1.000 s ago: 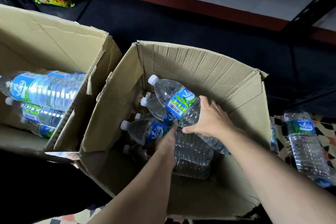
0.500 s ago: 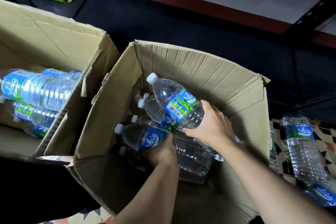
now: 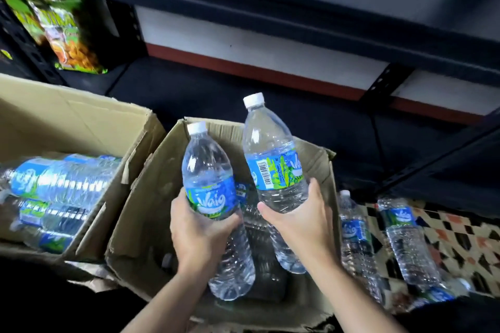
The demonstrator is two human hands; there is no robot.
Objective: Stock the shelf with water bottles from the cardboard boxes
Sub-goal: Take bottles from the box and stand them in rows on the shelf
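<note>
Head view, single frame.

Item: left hand [image 3: 200,227], centre of frame, clenched round the lower label of a water bottle [image 3: 213,197], cap up, tilted slightly left.

Item: right hand [image 3: 295,222], just right of centre, gripping a second water bottle [image 3: 273,167] below its label; cap highest in the frame, barcode facing the camera. The two bottles are close at their lower halves, whether touching cannot be told.

Item: open cardboard box [image 3: 140,213], lower centre, beneath both hands; more bottles lie dim inside it.

Item: second cardboard box [image 3: 81,127], left of frame, holding bottles laid on their sides.

Item: loose bottles [image 3: 400,235], lower right, lying on a patterned floor [image 3: 460,235].

Item: dark shelf [image 3: 243,100], middle band above the boxes, bare where visible; upper shelf beam [image 3: 270,8] across the top; snack bag [image 3: 65,32], upper left.

Risks, judged: one-handed grips low on smooth, heavy bottles may slip; the raised caps could knock the upper beam on the way in; bottles set down hastily on the shelf may topple.
</note>
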